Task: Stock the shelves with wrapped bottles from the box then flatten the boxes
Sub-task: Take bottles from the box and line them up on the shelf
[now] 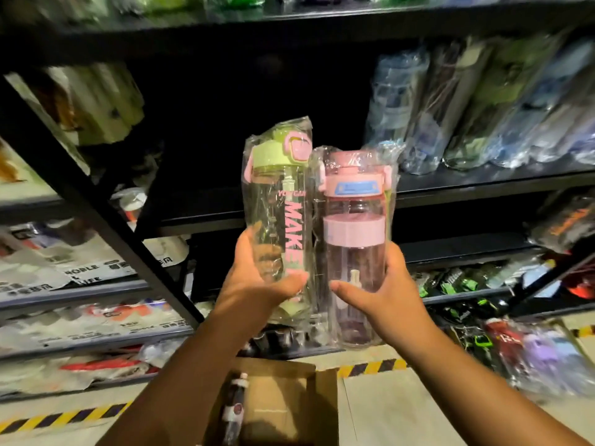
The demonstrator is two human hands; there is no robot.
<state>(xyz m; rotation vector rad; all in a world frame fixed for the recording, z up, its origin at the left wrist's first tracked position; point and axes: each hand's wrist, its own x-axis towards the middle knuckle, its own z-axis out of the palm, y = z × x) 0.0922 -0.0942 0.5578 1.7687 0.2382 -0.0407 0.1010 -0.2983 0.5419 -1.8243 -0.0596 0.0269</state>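
Green bottle (277, 201) and pink bottle (354, 246) held up; box (280, 400) cut off below.

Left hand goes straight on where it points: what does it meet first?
Left hand, gripping the green-lidded wrapped bottle, points up into the dark shelf bay; the way looks free there. Depth is unclear; the shelf's front edge may come first.

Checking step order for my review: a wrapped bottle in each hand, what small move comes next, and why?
Probably set both onto the shelf ahead: left hand grips the green bottle, right hand the pink bottle, both upright before its dark gap.
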